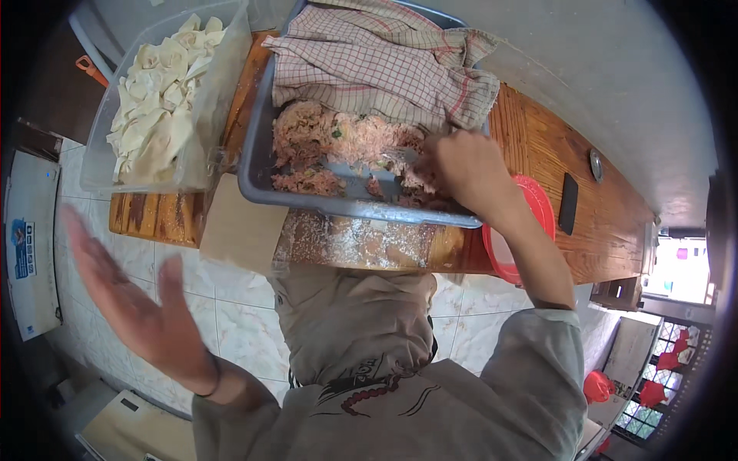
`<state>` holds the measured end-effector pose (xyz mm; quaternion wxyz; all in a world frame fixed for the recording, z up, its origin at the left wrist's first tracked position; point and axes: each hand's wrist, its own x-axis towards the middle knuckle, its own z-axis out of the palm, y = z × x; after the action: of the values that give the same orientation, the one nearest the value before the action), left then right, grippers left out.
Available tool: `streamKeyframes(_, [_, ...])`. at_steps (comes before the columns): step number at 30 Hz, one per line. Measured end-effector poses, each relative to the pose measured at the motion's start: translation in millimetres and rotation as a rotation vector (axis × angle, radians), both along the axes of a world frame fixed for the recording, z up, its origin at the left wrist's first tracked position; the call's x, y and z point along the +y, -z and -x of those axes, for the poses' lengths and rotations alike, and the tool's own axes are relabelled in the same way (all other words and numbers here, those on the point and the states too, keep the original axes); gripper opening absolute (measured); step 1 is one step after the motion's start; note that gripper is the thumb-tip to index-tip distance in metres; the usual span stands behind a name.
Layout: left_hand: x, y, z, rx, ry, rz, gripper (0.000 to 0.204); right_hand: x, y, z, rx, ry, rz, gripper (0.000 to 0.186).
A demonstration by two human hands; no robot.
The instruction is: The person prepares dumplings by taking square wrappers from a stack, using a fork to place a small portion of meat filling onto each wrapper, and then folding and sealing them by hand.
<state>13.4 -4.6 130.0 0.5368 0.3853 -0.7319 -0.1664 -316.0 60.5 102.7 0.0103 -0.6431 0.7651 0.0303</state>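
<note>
My left hand (pixel 138 307) is raised over the floor to the left of the table, slightly blurred, with its fingers stretched out and nothing in it. Over the right side of a grey-blue tub (pixel 361 209), my right hand (pixel 469 169) is closed on a metal fork (pixel 401 155). The fork's tines touch pinkish minced filling (pixel 361 137) with green bits; the handle is hidden in my grip. More filling lies in smaller clumps along the tub's near side. A checked cloth (pixel 369 61) covers the tub's far half.
A clear plastic box (pixel 201 142) of pale dough wrappers stands left of the tub. Brown cardboard (pixel 244 224) lies at the wooden table's (pixel 530 115) flour-dusted front edge. Beside my right forearm is a red-rimmed round container (pixel 547 211). A black phone-like slab (pixel 569 203) lies farther right.
</note>
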Motion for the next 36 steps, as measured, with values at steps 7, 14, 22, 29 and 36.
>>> streamKeyframes(7, [-1,115,-4,-0.529,0.246,-0.41,0.059,-7,-17,-11,0.38,-0.463,0.201,0.011])
streamKeyframes(14, [-9,160,9,-0.756,0.147,-0.358,0.071,-34,-4,-16,0.364,-0.625,0.22,0.01])
streamKeyframes(22, [-11,156,8,-0.701,0.147,-0.416,0.063,-33,0,-25,0.313,-0.607,0.145,0.01])
streamKeyframes(29, [-7,160,7,-0.483,0.092,-0.446,0.031,-34,1,-22,0.304,-0.5,0.139,0.01])
streamKeyframes(36, [-7,153,9,-0.34,0.067,-0.486,0.01,-34,-12,-28,0.286,-0.37,0.023,0.009])
